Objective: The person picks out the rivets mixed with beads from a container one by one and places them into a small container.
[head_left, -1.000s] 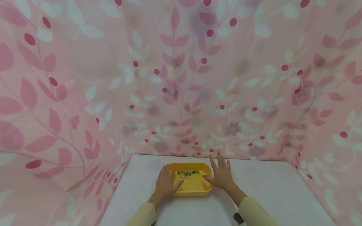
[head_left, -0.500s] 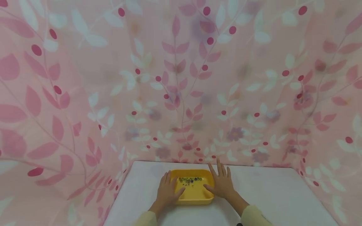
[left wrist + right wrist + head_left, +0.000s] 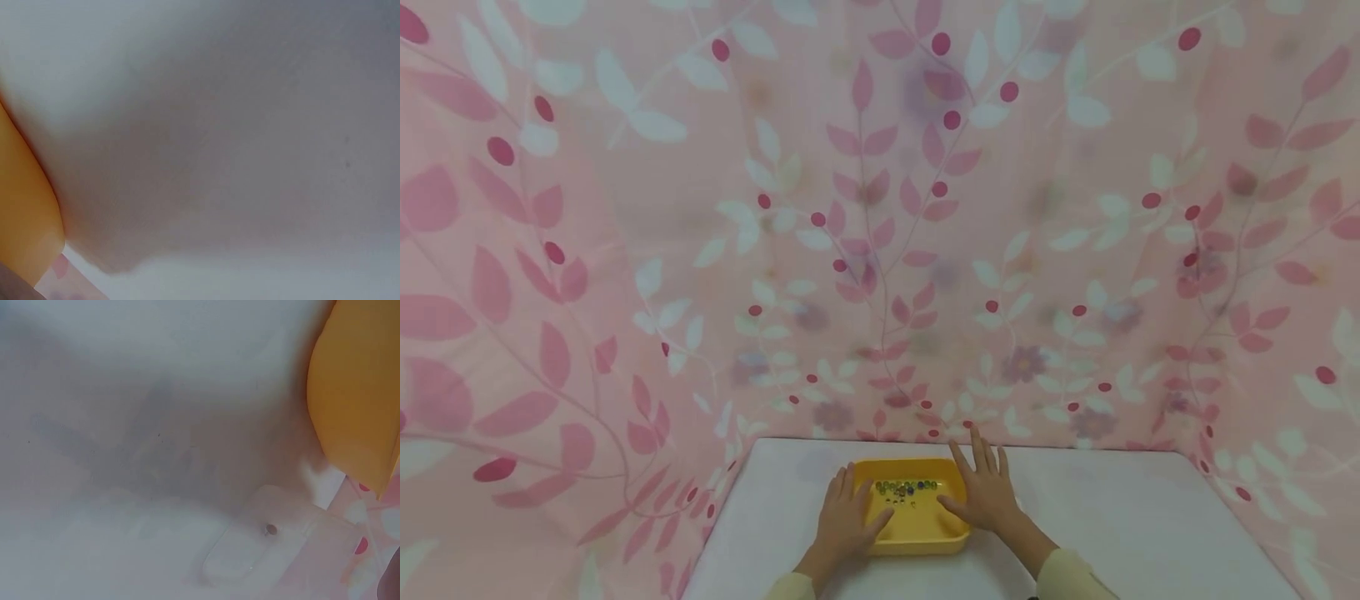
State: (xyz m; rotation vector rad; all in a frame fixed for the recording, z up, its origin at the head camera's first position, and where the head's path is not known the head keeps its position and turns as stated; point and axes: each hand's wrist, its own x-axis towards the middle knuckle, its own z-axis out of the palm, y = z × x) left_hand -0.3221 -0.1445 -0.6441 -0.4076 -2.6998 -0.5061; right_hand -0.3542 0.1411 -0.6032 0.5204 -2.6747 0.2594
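Observation:
A yellow tray [image 3: 917, 547] sits on the white table, with a row of green and dark blue glass beads or marbles [image 3: 904, 486] along its far part. Several tiny clear pieces [image 3: 895, 502] lie just nearer; their kind is too small to tell. At the tray's left side is my left hand [image 3: 842, 518], fingers extended and thumb over the tray. My right hand [image 3: 987, 493] is at the right side with its fingers spread. Whether either palm touches the tray cannot be told. Both wrist views show the tray's outer wall [image 3: 28, 206] and hand shadows.
The white table [image 3: 1112, 517] extends to both sides of the tray. Pink leaf-patterned cloth [image 3: 880, 250] hangs behind and at the sides. In the right wrist view a translucent piece with a small hole [image 3: 244, 544] lies on the table beside the tray.
The head view has tilted upward, so table, tray and hands appear lower in the frame. Hands and tray keep nearly the same places relative to each other.

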